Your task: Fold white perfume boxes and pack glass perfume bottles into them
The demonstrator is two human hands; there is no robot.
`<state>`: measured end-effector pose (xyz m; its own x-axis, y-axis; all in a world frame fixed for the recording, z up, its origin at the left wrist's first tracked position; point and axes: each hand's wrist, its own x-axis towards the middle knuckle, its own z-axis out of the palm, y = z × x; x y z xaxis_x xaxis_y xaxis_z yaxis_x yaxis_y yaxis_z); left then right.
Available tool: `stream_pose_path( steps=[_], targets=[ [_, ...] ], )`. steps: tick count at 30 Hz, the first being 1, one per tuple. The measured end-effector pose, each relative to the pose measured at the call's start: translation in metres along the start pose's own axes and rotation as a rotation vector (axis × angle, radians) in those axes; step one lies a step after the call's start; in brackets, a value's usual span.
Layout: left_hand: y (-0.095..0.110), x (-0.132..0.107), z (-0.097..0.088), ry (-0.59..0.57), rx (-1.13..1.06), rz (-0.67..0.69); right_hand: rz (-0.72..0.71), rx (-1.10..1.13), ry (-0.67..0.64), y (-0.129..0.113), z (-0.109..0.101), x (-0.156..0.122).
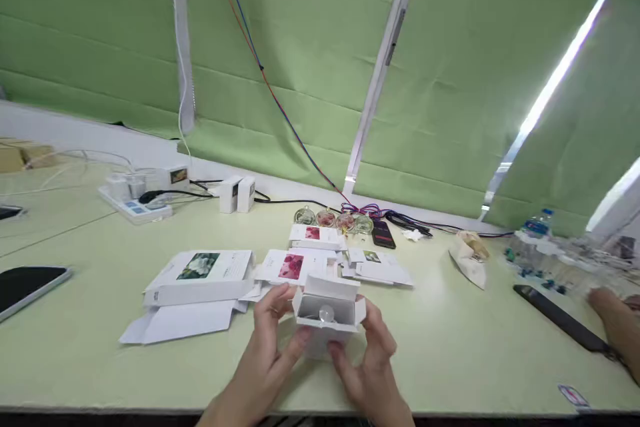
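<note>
Between my two hands I hold a small white cardboard box (330, 340), its top flaps standing open. A round clear stopper or knob (327, 313) shows inside it; the rest of that object is hidden. My left hand (273, 340) grips the box's left side, thumb on the front. On the right side, my right hand (367, 354) does the same with its thumb low on the front. Just behind the box lies a white carton with a pink flower picture (291, 266). Left of it rests a larger flattened-looking white carton with a white flower picture (200, 274).
Several round glass bottles (325, 218) stand at the back beside a phone (383, 234). A power strip (135, 206) and two small white boxes (237, 194) are further left. At right are a paper bag (470, 259), a dark strap-like object (560, 319) and another person's arm (617, 327).
</note>
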<state>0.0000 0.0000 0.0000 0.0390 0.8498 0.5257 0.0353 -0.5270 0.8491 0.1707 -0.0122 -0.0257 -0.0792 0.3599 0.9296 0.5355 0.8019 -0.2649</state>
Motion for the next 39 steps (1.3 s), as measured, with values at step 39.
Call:
stream_pose_path(
  steps=[39],
  targets=[
    [0.005,0.020,-0.005,-0.089,0.121,0.333,0.040,-0.058,-0.080,-0.011,0.001,0.006]
  ],
)
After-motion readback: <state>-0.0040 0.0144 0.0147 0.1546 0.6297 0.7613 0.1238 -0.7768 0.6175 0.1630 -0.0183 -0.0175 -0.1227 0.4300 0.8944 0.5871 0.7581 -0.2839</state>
